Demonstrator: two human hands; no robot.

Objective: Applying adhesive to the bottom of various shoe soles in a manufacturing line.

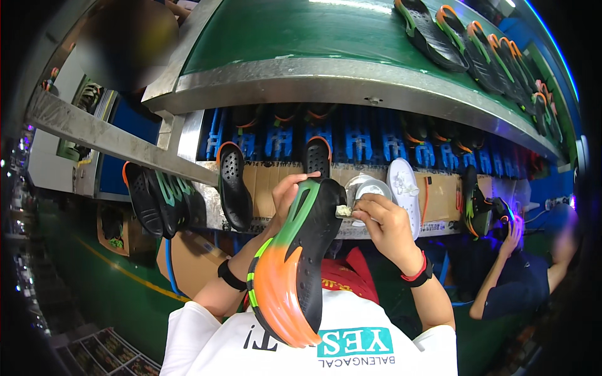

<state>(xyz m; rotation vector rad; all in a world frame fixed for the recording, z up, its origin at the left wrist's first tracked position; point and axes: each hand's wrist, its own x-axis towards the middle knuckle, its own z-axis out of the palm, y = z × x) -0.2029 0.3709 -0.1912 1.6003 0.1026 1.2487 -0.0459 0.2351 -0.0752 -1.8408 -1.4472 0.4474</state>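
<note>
Left hand (290, 191) holds the black clog (298, 263) at frame centre while right hand (384, 220), pinching a small pad (343, 211), seems mid-way wiping its edge.

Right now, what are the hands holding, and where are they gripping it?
The left hand grips the black shoe sole near its upper end; the right hand pinches a small pale wad against its edge.

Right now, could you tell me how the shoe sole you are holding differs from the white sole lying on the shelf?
The held shoe sole is black with a green-to-orange edge; the white sole is plain white. The held one is lifted and tilted in the left hand, with the right hand pressing a small pale pad to it; the white one lies untouched on the cardboard-lined shelf. The held one looks larger, being nearer. Both are elongated soles.
</note>
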